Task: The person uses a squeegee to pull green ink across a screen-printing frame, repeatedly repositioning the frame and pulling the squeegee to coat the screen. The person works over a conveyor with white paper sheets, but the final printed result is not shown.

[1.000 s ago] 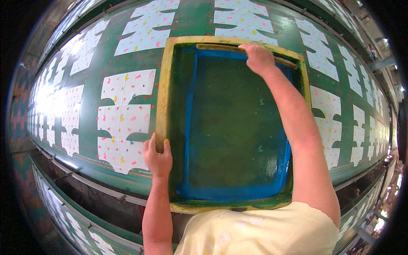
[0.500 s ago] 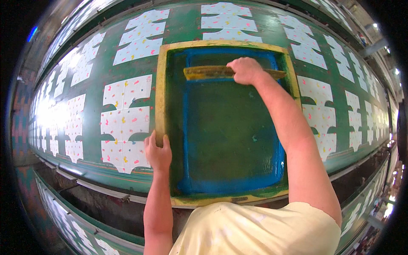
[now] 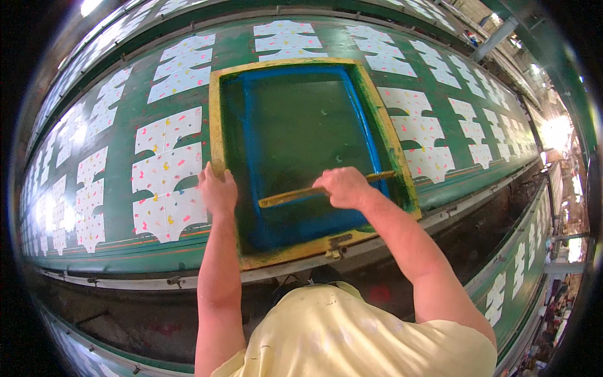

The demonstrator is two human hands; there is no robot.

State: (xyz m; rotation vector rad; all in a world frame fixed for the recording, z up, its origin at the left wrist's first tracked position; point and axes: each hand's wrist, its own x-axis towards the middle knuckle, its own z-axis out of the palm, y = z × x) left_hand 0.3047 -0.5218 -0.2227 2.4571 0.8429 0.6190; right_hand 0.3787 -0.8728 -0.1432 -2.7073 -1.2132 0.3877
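Observation:
A wood-coloured screen frame [image 3: 282,61], with dark green mesh [image 3: 295,125] bordered in blue, lies on the long green printing table. My left hand [image 3: 217,191] grips the frame's left side, fingers wrapped over it. My right hand [image 3: 345,187] holds a long yellowish squeegee [image 3: 282,197] crosswise over the lower part of the mesh. A metal fitting [image 3: 336,246] sits on the frame's near edge. White fabric cut pieces [image 3: 166,182] printed with small pink and yellow motifs lie in rows on either side of the screen.
A metal rail [image 3: 440,220] runs along the table's near edge, with a dark gap below it. More long tables carry white pieces, one beyond [image 3: 125,25] and one at lower right [image 3: 515,283]. Grey metal posts [image 3: 493,39] and clutter stand at the right.
The squeegee in my right hand has travelled from the screen's far edge down toward its near end. My left hand remains on the frame. The whole view has shifted and tilted.

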